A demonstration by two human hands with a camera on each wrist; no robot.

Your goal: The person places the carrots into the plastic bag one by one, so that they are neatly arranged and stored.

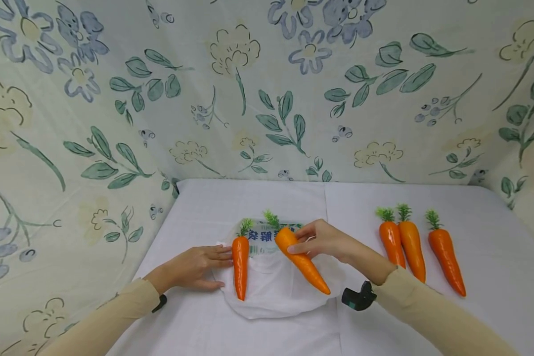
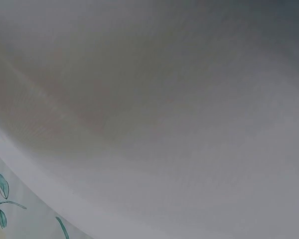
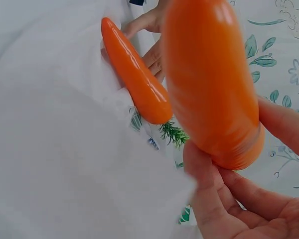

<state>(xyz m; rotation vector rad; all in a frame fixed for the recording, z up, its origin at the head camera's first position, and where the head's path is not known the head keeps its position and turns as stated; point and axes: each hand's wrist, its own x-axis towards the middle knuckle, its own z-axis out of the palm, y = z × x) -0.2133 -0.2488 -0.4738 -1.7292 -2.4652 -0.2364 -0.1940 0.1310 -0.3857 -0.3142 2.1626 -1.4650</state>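
A white plastic bag (image 1: 276, 291) with green printing lies flat on the white cloth. On its left side rests a carrot (image 1: 240, 267), also visible in the right wrist view (image 3: 134, 74). The left hand (image 1: 198, 267) lies with extended fingers on the bag's left edge, fingertips beside that carrot. Above the bag's right part, the right hand (image 1: 318, 242) pinches a second carrot (image 1: 304, 264) near its leafy end, tip pointing down to the right. Close up in the right wrist view, the right hand (image 3: 254, 199) grips this carrot (image 3: 209, 84). The left wrist view shows only blurred white cloth.
Three more carrots lie to the right on the white cloth: one (image 1: 391, 242) partly behind the right forearm, another (image 1: 411, 247) against it, and a third (image 1: 447, 257) apart. A floral curtain (image 1: 267, 99) hangs behind and to the left.
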